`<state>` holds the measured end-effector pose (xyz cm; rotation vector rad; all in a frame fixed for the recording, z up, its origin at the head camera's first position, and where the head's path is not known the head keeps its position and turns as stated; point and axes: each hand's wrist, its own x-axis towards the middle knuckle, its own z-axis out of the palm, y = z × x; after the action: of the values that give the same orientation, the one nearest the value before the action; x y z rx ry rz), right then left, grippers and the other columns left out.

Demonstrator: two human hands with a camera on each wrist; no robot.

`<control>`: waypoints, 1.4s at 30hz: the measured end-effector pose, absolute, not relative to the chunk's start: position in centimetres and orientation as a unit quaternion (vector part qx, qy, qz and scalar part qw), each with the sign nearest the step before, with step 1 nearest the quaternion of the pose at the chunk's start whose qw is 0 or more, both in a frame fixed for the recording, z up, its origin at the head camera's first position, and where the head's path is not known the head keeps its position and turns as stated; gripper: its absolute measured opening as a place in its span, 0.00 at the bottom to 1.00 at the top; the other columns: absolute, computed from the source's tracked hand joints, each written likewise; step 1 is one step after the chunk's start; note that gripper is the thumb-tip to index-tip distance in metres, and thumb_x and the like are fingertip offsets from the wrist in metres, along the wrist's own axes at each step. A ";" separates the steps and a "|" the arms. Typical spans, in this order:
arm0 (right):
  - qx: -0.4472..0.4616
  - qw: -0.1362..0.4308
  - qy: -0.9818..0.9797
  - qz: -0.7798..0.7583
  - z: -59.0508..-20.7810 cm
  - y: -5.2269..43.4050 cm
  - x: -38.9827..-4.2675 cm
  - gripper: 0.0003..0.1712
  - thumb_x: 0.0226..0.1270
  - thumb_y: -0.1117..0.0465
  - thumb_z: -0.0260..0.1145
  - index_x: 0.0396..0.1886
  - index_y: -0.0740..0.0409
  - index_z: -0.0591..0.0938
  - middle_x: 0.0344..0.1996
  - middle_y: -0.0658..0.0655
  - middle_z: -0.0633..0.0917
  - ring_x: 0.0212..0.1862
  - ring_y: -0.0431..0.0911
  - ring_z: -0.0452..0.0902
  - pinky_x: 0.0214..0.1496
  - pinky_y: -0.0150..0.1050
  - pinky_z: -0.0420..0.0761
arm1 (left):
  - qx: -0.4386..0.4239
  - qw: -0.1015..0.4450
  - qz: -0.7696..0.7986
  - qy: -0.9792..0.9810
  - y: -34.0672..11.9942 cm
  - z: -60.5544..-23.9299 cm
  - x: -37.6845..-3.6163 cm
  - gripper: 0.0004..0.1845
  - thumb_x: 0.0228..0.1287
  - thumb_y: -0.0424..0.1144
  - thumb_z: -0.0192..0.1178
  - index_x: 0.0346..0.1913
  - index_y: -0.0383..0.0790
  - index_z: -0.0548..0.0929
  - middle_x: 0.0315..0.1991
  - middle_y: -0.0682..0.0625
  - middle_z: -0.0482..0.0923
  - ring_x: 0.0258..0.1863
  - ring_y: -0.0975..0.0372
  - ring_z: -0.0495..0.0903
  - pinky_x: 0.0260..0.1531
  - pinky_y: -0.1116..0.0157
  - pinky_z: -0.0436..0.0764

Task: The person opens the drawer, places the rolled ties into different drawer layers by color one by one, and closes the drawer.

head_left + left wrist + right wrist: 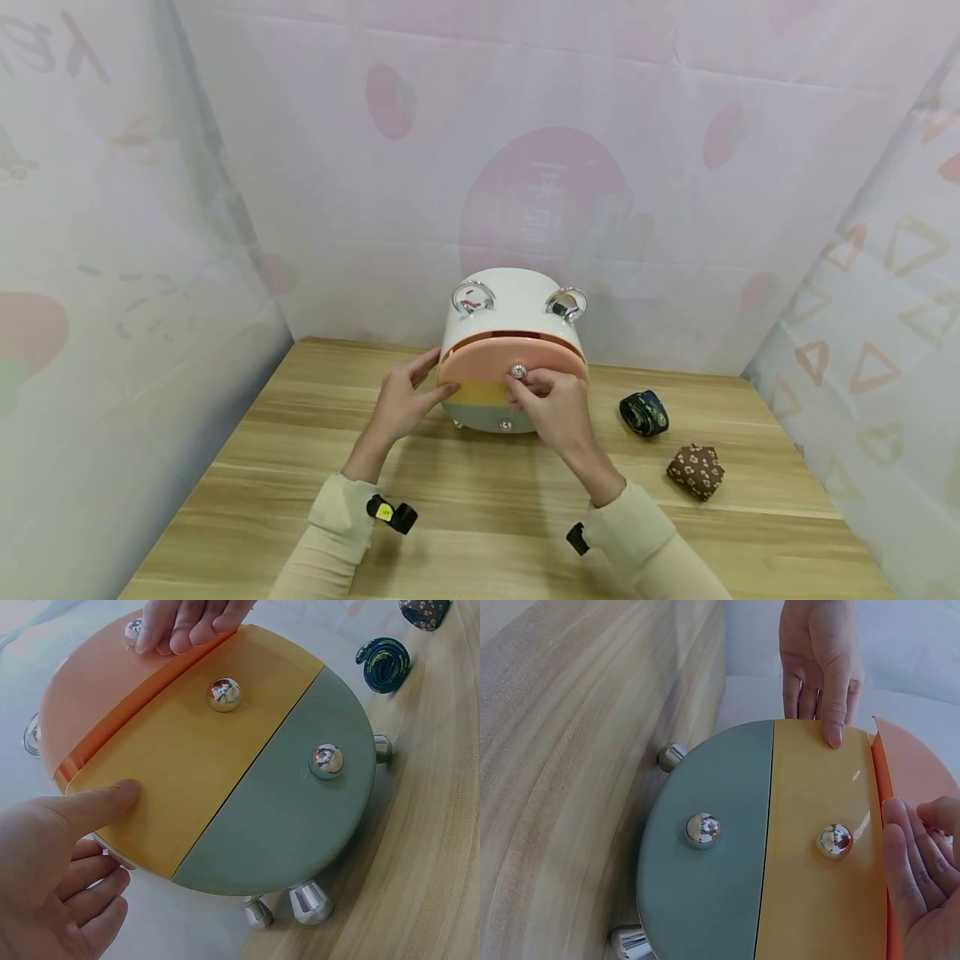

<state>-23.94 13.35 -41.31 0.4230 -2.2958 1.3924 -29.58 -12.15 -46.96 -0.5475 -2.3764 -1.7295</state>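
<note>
A round white drawer box [517, 292] stands on the wooden table [480, 500]. Its front has an orange top drawer [480, 367], a yellow middle drawer [187, 765] and a grey-green bottom drawer [285, 817], each with a silver knob. The orange drawer stands slightly out from the others. My right hand [547, 404] pinches the orange drawer's knob [517, 371]. At the box's left side is my left hand [405, 404], fingers straight along the wall and thumb [112, 799] pressing the yellow drawer's front.
Right of the box lie a rolled dark patterned tie [643, 413] and a rolled brown floral tie [696, 471]. Printed fabric walls close in the back and both sides. The box stands on short silver feet [307, 904].
</note>
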 end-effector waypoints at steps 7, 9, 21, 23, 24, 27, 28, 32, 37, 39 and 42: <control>0.148 0.211 -0.825 0.502 -41.2 13.3 -24.7 0.09 0.71 0.58 0.75 0.32 0.57 0.93 0.23 0.52 0.92 0.26 0.41 0.90 0.29 0.32 0.90 | -0.184 0.081 -0.573 -0.794 -12.1 -47.0 -29.5 0.38 0.65 0.47 0.76 0.77 0.46 0.75 0.75 0.45 0.75 0.77 0.51 0.72 0.78 0.50 0.72; 0.147 0.211 -0.825 0.504 -41.2 13.3 -24.8 0.09 0.71 0.59 0.75 0.32 0.58 0.93 0.23 0.53 0.92 0.26 0.43 0.91 0.28 0.32 0.90 | -0.186 0.080 -0.574 -0.793 -12.1 -47.0 -29.5 0.38 0.65 0.46 0.76 0.77 0.46 0.74 0.75 0.45 0.75 0.78 0.50 0.71 0.78 0.50 0.72; 0.140 0.206 -0.820 0.515 -41.3 13.3 -25.5 0.08 0.70 0.59 0.76 0.33 0.59 0.93 0.23 0.56 0.92 0.26 0.50 0.91 0.26 0.30 0.88 | -0.178 0.074 -0.581 -0.791 -12.2 -47.0 -29.5 0.40 0.65 0.47 0.76 0.77 0.45 0.74 0.76 0.44 0.73 0.78 0.50 0.71 0.79 0.49 0.71; 0.140 0.206 -0.822 0.513 -41.3 13.4 -25.5 0.08 0.69 0.59 0.76 0.33 0.59 0.93 0.23 0.56 0.92 0.26 0.50 0.91 0.26 0.30 0.88 | -0.177 0.071 -0.579 -0.792 -12.2 -47.0 -29.5 0.40 0.65 0.48 0.76 0.77 0.45 0.73 0.76 0.44 0.73 0.78 0.50 0.70 0.79 0.49 0.71; 0.140 0.205 -0.822 0.512 -41.3 13.4 -25.5 0.08 0.69 0.59 0.76 0.33 0.59 0.93 0.23 0.56 0.92 0.25 0.49 0.91 0.26 0.30 0.88 | -0.177 0.070 -0.578 -0.793 -12.2 -47.0 -29.4 0.40 0.65 0.48 0.76 0.77 0.45 0.73 0.77 0.44 0.73 0.78 0.50 0.70 0.79 0.49 0.71; 0.140 0.206 -0.825 0.508 -41.3 13.4 -25.6 0.08 0.69 0.59 0.76 0.33 0.58 0.93 0.23 0.56 0.92 0.25 0.48 0.91 0.26 0.30 0.88 | -0.175 0.068 -0.577 -0.795 -12.2 -46.9 -29.5 0.40 0.66 0.48 0.76 0.77 0.45 0.73 0.77 0.45 0.73 0.78 0.52 0.70 0.79 0.51 0.71; 0.141 0.207 -0.825 0.506 -41.3 13.4 -25.6 0.08 0.70 0.59 0.76 0.33 0.58 0.93 0.23 0.56 0.92 0.25 0.48 0.91 0.25 0.30 0.88 | -0.175 0.068 -0.576 -0.796 -12.1 -46.8 -29.5 0.39 0.66 0.48 0.75 0.77 0.45 0.73 0.77 0.45 0.73 0.78 0.52 0.70 0.79 0.51 0.71; 0.141 0.209 -0.828 0.501 -41.3 13.4 -25.7 0.08 0.69 0.58 0.76 0.32 0.57 0.93 0.23 0.56 0.92 0.25 0.48 0.91 0.25 0.30 0.87 | -0.174 0.071 -0.573 -0.798 -12.1 -46.8 -29.5 0.39 0.66 0.48 0.75 0.77 0.46 0.73 0.76 0.46 0.73 0.78 0.52 0.71 0.79 0.51 0.72; 0.144 0.205 -0.833 0.494 -41.3 13.4 -25.6 0.09 0.70 0.57 0.76 0.33 0.58 0.93 0.23 0.55 0.92 0.26 0.47 0.91 0.25 0.31 0.87 | -0.177 0.074 -0.572 -0.798 -12.1 -46.9 -29.5 0.39 0.66 0.47 0.76 0.77 0.44 0.73 0.76 0.44 0.74 0.78 0.50 0.71 0.79 0.49 0.71; 0.145 0.204 -0.839 0.483 -41.3 13.5 -25.6 0.10 0.71 0.56 0.76 0.34 0.57 0.93 0.24 0.54 0.92 0.26 0.46 0.91 0.24 0.30 0.87 | -0.178 0.075 -0.569 -0.800 -12.2 -46.9 -29.6 0.40 0.66 0.47 0.75 0.77 0.43 0.73 0.76 0.43 0.73 0.78 0.49 0.70 0.79 0.48 0.71; 0.147 0.201 -0.852 0.460 -41.2 13.6 -25.4 0.11 0.72 0.54 0.75 0.34 0.57 0.93 0.24 0.51 0.93 0.26 0.44 0.91 0.21 0.30 0.83 | -0.174 0.071 -0.567 -0.802 -12.3 -46.9 -29.6 0.40 0.66 0.51 0.75 0.77 0.44 0.73 0.77 0.44 0.72 0.79 0.50 0.69 0.80 0.49 0.70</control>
<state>-25.41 13.59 -41.24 0.4096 -2.3816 1.2855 -29.57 -12.32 -46.86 -0.5233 -2.4114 -1.7037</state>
